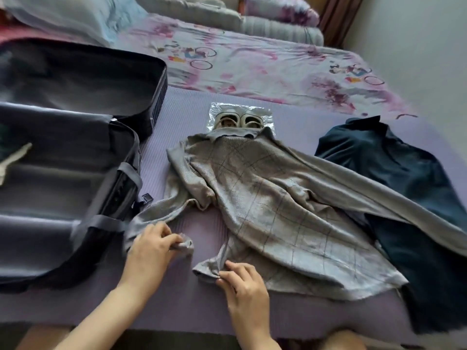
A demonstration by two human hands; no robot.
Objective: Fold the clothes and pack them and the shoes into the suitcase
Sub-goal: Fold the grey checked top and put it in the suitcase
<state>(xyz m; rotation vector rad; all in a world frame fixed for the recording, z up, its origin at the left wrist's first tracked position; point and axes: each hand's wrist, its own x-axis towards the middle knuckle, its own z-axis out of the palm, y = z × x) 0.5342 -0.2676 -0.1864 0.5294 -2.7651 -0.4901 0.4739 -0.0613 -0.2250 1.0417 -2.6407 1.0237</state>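
A grey sweater lies spread on the purple mat on the bed, just beside the open suitcase. The left hand pinches the cuff of its near sleeve, while the right hand curls its fingers on the hem corner. Shoes in a clear bag sit beyond the collar. A dark blue garment lies under the other sleeve.
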